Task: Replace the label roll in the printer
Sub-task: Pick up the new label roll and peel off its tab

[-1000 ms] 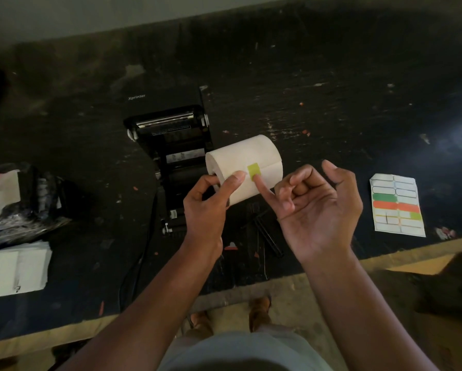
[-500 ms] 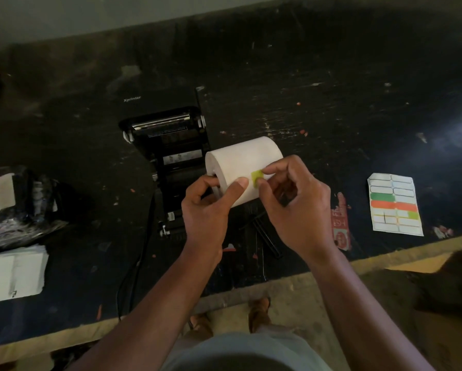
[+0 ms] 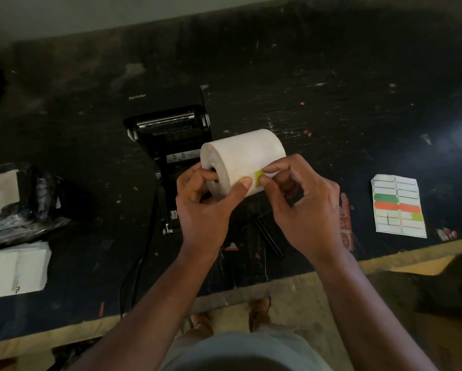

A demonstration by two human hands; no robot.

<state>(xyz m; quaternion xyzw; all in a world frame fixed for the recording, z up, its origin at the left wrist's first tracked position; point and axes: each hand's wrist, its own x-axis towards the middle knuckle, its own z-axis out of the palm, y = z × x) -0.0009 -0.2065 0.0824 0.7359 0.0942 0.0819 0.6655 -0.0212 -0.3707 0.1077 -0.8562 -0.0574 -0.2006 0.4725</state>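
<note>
**Two hands on one white label roll, above the open printer**

Both hands raised over the near middle of the dark table (image 3: pixel 331 62). White label roll (image 3: pixel 247 153) held in the air, axis running left to right, hollow core turned left. Left hand (image 3: pixel 201 207) in a closed grip on the roll's left end: fingers hooked into the core, thumb pressed flat along the near face. Right hand (image 3: pixel 302 207) in a narrow pinch, thumb and forefinger tips meeting on the small yellow-green sticker (image 3: pixel 259 178) on the near face of the roll, just right of the left thumb tip. Hard to tell whether the sticker is lifted or flat against the paper.

Black printer (image 3: pixel 171 135) directly behind and left of the roll, lid open, marked "Xprinter" on the far part; black cable (image 3: pixel 141 253) trailing from it toward the near edge. Coloured label sheet (image 3: pixel 397 207) lying flat, well apart on the right. White paper stack (image 3: pixel 13 271) and crumpled plastic bag (image 3: pixel 23 204) at the left edge. Thin black bar (image 3: pixel 270 239) lying on the table under the right hand.
</note>
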